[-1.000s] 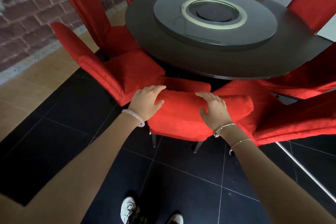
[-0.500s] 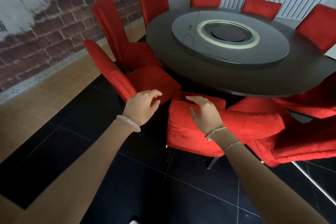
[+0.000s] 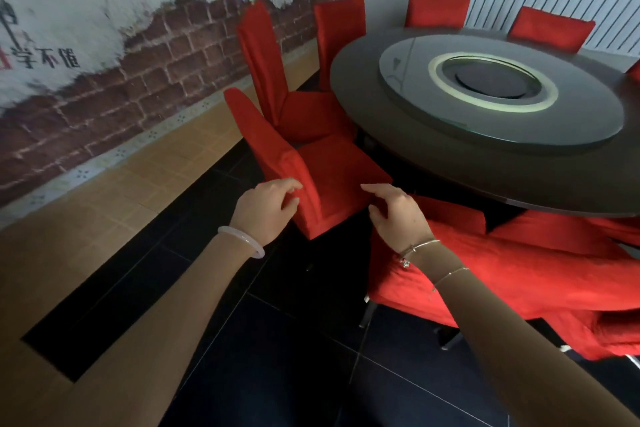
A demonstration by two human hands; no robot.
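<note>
Up close, left hand [image 3: 268, 208] and right hand [image 3: 398, 215] are relaxed and half-spread, gripping nothing, at the red-covered chair [image 3: 325, 180] beside the round table [image 3: 450, 180]. Cover's likely soft and slippy over a rigid frame, so grab the backrest's sides.

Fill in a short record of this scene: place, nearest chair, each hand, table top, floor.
Place: dining room, round dark table ringed by red-covered chairs
Nearest chair: red chair, angled, seat toward the table
Left hand: at the chair's back edge, fingers relaxed, contact unclear
Right hand: open, near the seat's front corner
Table top: glass turntable
Floor: black tiles
</note>
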